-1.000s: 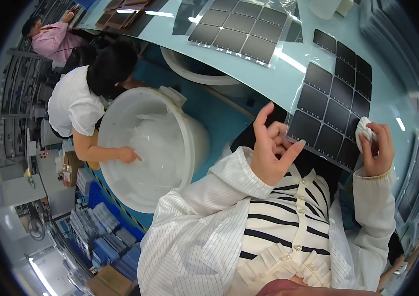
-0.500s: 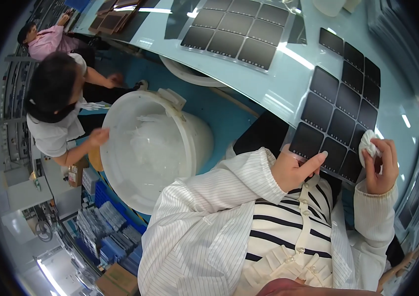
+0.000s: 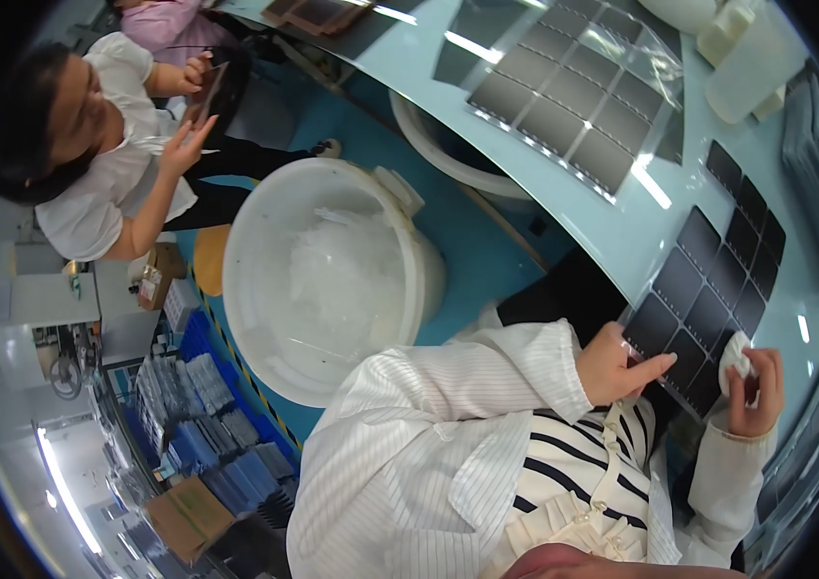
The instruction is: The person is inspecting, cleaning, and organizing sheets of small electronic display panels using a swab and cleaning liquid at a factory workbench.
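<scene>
A thin sheet of dark, rounded rectangular panels [image 3: 684, 301] lies partly on the glass-topped table, its near end sticking out over the edge toward me. My left hand [image 3: 612, 369] grips its near left corner, thumb on top and the other fingers out of sight beneath. On the right side of the same sheet, my right hand [image 3: 757, 396] pinches a crumpled white cloth [image 3: 735, 359] against the panels. Further off on the table rests a second panel sheet [image 3: 578, 92] under shiny clear film.
Left of me stands a big white tub [image 3: 238, 289] with clear film inside. Beyond it a co-worker [image 3: 110, 145] holds a small dark plate [image 3: 205, 96]. Plastic containers [image 3: 752, 63] stand at the table's far right; stacked sheets [image 3: 815, 164] line its right side. Blue crates hold stacked parts at lower left.
The whole view has shifted, so the table and sheets appear further right and lower. The co-worker has raised both hands, now with a plate. My two hands keep their holds.
</scene>
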### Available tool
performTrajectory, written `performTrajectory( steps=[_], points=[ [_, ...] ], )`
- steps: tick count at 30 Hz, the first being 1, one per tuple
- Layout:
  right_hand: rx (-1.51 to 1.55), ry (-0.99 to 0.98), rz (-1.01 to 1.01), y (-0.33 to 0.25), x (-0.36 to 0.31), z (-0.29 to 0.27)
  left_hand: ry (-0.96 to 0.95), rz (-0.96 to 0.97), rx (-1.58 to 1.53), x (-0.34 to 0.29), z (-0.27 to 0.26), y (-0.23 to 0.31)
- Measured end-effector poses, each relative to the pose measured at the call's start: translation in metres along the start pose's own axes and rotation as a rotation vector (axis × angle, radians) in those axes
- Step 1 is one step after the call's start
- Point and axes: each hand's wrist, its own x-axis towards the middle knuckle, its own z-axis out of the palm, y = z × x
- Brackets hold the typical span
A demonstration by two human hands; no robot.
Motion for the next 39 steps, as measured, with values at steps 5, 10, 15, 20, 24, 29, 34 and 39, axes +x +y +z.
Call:
performTrajectory(
  steps=[5, 10, 15, 20, 24, 29, 34, 39],
  points=[
    [0.139, -0.112, -0.227, -0.022, -0.007, 0.012, -0.012, -0.056, 0.164, 0.003, -0.014, 0.011],
    [0.047, 0.033, -0.063, 0.003, 0.001, 0.014, 0.05, -0.112, 0.206, 0.004, -0.015, 0.008],
    [0.058, -0.124, -0.222, -0.033, -0.002, 0.009, 0.073, -0.142, 0.166, 0.005, -0.016, 0.01],
    [0.042, 0.059, -0.058, -0.004, 0.003, 0.012, 0.069, -0.167, 0.181, 0.006, -0.013, 0.01],
    [0.072, -0.081, -0.267, -0.027, -0.008, 0.016, 0.079, -0.163, 0.167, 0.003, -0.015, 0.01],
    [0.044, 0.165, 0.049, 0.007, 0.004, 0.01, 0.1, -0.168, 0.204, 0.004, -0.011, 0.012],
    [0.066, 0.029, -0.258, -0.009, -0.003, 0.011, 0.123, -0.195, 0.249, 0.0, -0.006, 0.017],
    [0.116, 0.129, -0.156, 0.006, -0.009, 0.016, 0.118, -0.188, 0.362, 0.001, -0.004, 0.009]
  ],
)
